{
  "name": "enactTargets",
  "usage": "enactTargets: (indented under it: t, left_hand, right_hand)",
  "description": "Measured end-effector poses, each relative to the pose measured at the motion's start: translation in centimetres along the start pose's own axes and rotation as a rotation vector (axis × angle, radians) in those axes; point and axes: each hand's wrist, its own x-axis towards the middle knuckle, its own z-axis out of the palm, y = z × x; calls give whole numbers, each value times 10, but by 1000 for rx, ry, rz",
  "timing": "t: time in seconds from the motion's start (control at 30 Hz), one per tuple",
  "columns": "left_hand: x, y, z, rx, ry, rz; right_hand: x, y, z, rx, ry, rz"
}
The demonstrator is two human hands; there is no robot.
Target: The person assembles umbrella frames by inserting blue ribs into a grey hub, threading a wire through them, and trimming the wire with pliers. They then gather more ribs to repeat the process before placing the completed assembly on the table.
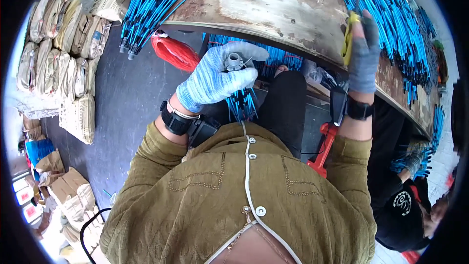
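Observation:
My left hand [215, 76], in a blue-and-white knitted glove, is closed around a grey round plastic hub [234, 62] with a hollow, notched top. A thin wire-like piece sticks out beside the hub. Below that hand hang thin blue rods with black ends [242, 105]; whether they join the hub is hidden by the glove. Out to the right, over the workbench edge, my right hand [364, 61] wears a grey glove with bare fingertips. Its fingers are closed on yellow-handled pliers [348, 39], whose dark end points away from me.
A worn wooden workbench [308, 32] spans the far side. Blue rods pile up at its right [391, 24] and left [154, 5]. Red plastic strands [176, 51] hang below it. Paper-wrapped bundles [63, 49] are stacked at left. A co-worker [403, 205] sits at lower right.

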Motion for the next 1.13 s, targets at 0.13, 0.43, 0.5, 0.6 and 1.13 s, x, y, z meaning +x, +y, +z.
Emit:
enactTargets:
  t: [0.13,0.43,0.5,0.6,1.13]
  left_hand:
    - [1,-5,-4,-19,0,-4]
    - [4,-10,2,1,-26,67]
    - [5,-7,3,27,-27,49]
    - [5,-6,4,77,-22,11]
    - [2,0,0,129,-187,231]
  right_hand:
    - [-70,-28,27,755,-283,472]
    - [-74,-34,52,-711,-191,-582]
    - [-66,-36,44,-792,-184,-661]
    - [-64,-39,41,-952,-172,-821]
    - [-58,-64,7,-204,-979,-65]
